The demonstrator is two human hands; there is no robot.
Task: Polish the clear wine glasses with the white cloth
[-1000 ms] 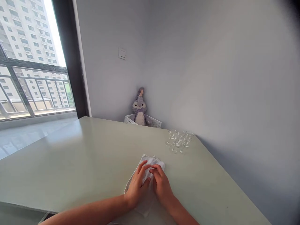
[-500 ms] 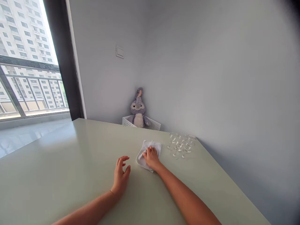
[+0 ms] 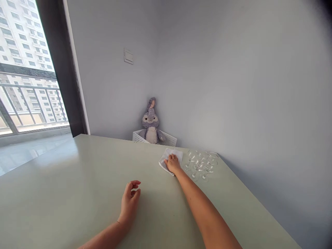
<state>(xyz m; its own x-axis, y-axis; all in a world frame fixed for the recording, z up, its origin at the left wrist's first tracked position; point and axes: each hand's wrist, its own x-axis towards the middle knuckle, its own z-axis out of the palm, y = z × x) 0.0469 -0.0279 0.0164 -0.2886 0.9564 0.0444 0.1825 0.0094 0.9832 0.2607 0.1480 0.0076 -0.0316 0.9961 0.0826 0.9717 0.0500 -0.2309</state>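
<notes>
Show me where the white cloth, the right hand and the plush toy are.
White cloth (image 3: pixel 167 152), head view: far left part.
Right hand (image 3: pixel 173 164), head view: its back.
Plush toy (image 3: pixel 151 135), head view: pale belly.

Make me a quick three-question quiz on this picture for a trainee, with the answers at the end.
1. Multiple choice: What lies under the right grip?
a) a plush toy
b) a white cloth
c) a light switch

2. True or false: The left grip is touching the cloth.

3. Fill in the blank: In the picture, the stemmed glasses stand to the ____ of the cloth.

Key:
1. b
2. False; the left grip is apart from it.
3. right
</notes>
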